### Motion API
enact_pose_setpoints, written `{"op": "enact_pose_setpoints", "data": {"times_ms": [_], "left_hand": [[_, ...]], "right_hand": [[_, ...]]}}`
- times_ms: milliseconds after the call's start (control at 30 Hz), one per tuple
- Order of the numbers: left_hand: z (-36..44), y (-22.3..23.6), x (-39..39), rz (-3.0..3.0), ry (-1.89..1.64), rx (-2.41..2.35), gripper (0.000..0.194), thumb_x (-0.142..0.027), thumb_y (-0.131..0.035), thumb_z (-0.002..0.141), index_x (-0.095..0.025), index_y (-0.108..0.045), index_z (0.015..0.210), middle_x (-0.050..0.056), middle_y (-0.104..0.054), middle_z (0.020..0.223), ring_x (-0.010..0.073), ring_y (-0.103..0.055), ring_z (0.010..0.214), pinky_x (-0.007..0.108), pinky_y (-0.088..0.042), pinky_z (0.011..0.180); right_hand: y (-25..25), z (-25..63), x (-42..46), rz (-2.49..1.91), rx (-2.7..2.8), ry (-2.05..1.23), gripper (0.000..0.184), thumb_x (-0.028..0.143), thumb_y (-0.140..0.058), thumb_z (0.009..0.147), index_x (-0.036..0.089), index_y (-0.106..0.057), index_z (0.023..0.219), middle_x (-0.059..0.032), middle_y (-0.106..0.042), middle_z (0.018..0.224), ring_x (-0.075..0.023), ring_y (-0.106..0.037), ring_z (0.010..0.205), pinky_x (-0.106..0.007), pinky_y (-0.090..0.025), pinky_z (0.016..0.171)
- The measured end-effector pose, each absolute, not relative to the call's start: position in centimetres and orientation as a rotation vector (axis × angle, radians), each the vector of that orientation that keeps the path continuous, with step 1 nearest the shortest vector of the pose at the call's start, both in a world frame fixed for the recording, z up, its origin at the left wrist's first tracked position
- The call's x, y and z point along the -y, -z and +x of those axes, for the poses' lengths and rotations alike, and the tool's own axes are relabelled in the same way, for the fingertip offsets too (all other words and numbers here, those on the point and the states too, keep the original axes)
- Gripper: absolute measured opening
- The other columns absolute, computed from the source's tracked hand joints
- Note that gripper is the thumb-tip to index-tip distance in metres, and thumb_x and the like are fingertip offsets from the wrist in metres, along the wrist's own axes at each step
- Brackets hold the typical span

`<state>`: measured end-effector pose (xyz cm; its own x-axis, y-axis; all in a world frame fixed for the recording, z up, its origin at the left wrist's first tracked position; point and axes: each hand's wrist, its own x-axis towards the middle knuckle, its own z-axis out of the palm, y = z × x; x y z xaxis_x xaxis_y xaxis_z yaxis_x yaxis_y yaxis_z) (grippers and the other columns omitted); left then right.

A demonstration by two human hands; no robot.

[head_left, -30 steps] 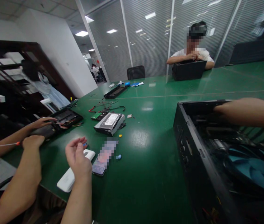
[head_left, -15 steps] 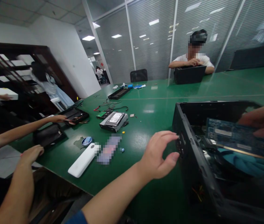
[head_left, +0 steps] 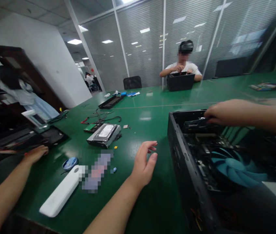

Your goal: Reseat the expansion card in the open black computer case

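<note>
My right hand (head_left: 219,112) reaches over the open black computer case (head_left: 177,152) and grips a circuit board (head_left: 193,124). The board appears nearly edge-on inside the far-left part of the case, above other components. Whether it touches them I cannot tell. Lower in the case sits a cooling fan with teal blades (head_left: 239,165). My left hand (head_left: 143,164) hovers over the green table (head_left: 143,130), left of the case and apart from it. Its fingers are loosely curled, thumb apart, with nothing held.
Left of my left hand lie a hard drive (head_left: 105,135), a white elongated device (head_left: 62,191), a round blue container (head_left: 70,163) and several cables (head_left: 111,118). A co-worker's hand (head_left: 36,154) works at the left. Across the table another person (head_left: 182,66) handles a black case (head_left: 180,81).
My right hand has carried the circuit board left and toward the case's far side, uncovering the fan. My left hand has come away from the case wall. The view has turned right.
</note>
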<state>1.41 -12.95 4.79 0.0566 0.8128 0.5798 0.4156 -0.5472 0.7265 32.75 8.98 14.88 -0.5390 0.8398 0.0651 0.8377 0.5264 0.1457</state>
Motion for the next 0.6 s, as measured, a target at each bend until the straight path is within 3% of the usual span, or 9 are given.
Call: {"op": "enact_pose_setpoints", "data": {"times_ms": [67,200,467,600], "left_hand": [[1.2,-4.7,12.6,2.0,-1.425,-1.224,0.034,-0.034,-0.042,0.1,-0.022,-0.051,0.131,0.01,-0.057,0.122,0.0222,-0.057,0.104,0.038,-0.044,0.091],[1.1,-4.3,12.2,2.06,-1.29,-1.206,0.034,-0.031,-0.042,0.1,-0.024,-0.05,0.132,0.009,-0.055,0.119,0.022,-0.055,0.105,0.039,-0.043,0.092],[1.1,-4.4,12.3,2.089,-1.204,-1.2,0.034,-0.031,-0.042,0.1,-0.026,-0.048,0.134,0.008,-0.055,0.12,0.0226,-0.054,0.106,0.04,-0.042,0.094],[1.0,-4.5,12.0,2.104,-1.196,-1.222,0.033,-0.031,-0.042,0.1,-0.025,-0.049,0.132,0.008,-0.056,0.119,0.0227,-0.055,0.105,0.04,-0.042,0.093]], "right_hand": [[-14.2,31.7,-8.2,1.334,-2.643,-0.467,0.017,0.028,-0.063,0.087,0.019,-0.076,0.091,-0.0124,-0.074,0.091,-0.0244,-0.068,0.078,-0.033,-0.038,0.061],[-13.3,31.4,-7.9,1.391,-2.559,-0.549,0.022,0.027,-0.058,0.088,0.015,-0.075,0.088,-0.0178,-0.073,0.09,-0.0312,-0.07,0.081,-0.038,-0.049,0.064],[-11.1,30.0,-7.5,1.38,-2.543,-0.324,0.019,0.012,-0.058,0.082,0.012,-0.076,0.087,-0.0211,-0.073,0.091,-0.0296,-0.071,0.088,-0.041,-0.052,0.08],[-12.5,28.6,-6.6,1.4,-2.558,-0.34,0.016,0.018,-0.061,0.085,0.012,-0.076,0.086,-0.0219,-0.073,0.094,-0.0307,-0.07,0.094,-0.043,-0.049,0.085]]}}
